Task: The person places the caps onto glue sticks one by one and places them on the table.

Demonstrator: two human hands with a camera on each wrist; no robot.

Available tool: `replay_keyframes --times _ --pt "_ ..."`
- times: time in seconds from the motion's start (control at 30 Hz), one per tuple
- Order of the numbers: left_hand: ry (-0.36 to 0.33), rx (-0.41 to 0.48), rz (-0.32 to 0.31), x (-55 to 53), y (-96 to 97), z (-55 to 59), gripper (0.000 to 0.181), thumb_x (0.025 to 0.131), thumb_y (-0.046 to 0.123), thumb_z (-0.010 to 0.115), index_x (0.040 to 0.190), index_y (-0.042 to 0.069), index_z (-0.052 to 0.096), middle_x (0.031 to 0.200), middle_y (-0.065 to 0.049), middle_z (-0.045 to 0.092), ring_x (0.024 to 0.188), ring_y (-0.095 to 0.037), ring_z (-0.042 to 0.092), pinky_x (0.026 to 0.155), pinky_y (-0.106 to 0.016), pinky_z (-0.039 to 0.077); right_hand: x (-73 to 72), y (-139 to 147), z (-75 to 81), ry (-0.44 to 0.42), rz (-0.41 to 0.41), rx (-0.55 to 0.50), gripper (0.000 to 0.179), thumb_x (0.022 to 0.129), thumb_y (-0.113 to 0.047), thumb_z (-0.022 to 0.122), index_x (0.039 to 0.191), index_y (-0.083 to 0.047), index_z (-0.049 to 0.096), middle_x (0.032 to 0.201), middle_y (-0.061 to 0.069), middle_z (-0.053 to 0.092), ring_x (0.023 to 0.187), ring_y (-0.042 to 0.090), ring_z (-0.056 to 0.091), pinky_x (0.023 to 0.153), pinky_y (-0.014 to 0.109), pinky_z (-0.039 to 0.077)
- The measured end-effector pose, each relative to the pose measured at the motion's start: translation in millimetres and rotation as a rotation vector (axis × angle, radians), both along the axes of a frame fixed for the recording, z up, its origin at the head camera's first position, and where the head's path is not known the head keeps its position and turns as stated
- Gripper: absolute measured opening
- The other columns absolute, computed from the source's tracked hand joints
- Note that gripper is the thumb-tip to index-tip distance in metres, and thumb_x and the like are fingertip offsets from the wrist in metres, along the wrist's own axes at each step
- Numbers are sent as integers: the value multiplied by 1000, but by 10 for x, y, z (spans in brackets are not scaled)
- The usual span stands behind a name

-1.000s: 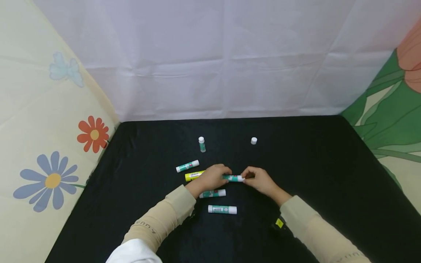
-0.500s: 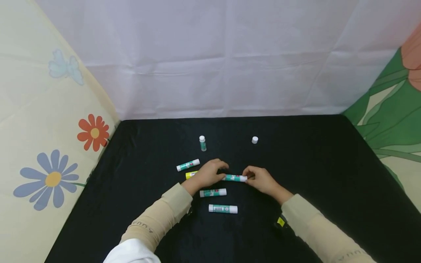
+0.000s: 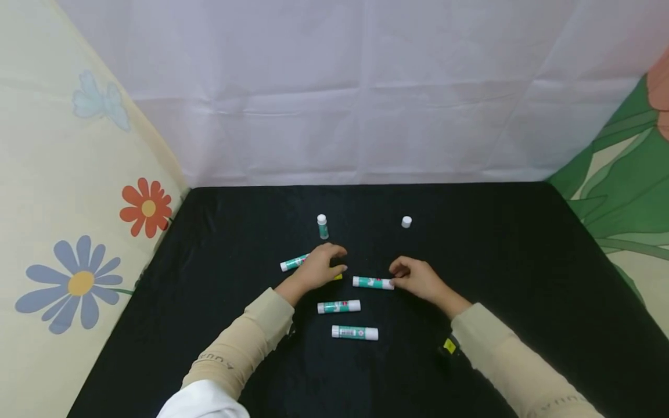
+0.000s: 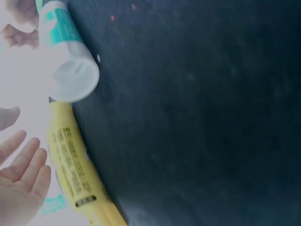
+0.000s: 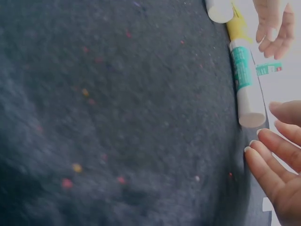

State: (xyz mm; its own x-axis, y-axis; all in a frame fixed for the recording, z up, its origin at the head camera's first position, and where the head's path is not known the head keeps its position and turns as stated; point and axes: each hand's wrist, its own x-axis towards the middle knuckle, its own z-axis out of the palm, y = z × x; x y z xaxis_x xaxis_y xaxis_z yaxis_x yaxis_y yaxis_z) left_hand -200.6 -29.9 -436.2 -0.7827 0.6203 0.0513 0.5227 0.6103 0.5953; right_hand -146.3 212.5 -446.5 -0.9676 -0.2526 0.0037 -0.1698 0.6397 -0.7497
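Note:
A green-and-white glue stick (image 3: 372,283) lies on the black cloth between the two hands. My right hand (image 3: 419,281) is beside its right end; in the right wrist view its fingers (image 5: 268,162) are spread and grip nothing. My left hand (image 3: 313,268) is over a yellow glue stick (image 4: 75,160), with thumb and fingers apart and nothing held. Most of that yellow stick is hidden by the hand in the head view. Left of the hand is another green glue stick (image 3: 294,263), partly covered.
Two more green glue sticks lie nearer the person, one (image 3: 338,306) in front of the other (image 3: 355,332). Farther back stand a small white-capped green stick (image 3: 322,227) and a white cap (image 3: 406,222). A white cloth (image 3: 360,116) hangs behind the black-covered table (image 3: 496,244).
My left hand has let go of the green glue stick and moved left over the yellow one. My right hand's fingers have come off the stick's right end.

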Motion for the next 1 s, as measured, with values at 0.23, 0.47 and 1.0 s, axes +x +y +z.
replay_keyframes --times 0.23,0.47,1.0 --pt "-17 8 97 -57 -71 8 32 82 19 59 110 4 55 106 -6 54 96 -18 50 80 -32 40 -66 49 23 -24 -5 2 19 75 -6 65 91 0 57 88 11 57 79 24 56 66 34 45" --pt "-65 65 173 -121 -123 26 38 81 19 60 114 2 51 107 -10 52 98 -22 49 82 -35 40 -158 110 7 -2 -1 -10 20 74 -4 65 91 2 56 88 13 58 78 25 56 66 34 46" --pt "-101 49 280 -244 -171 39 41 80 20 61 115 3 48 106 -9 49 98 -22 49 81 -34 40 -341 250 -50 33 -71 -39 20 73 0 64 91 5 55 88 17 58 77 26 57 64 32 46"
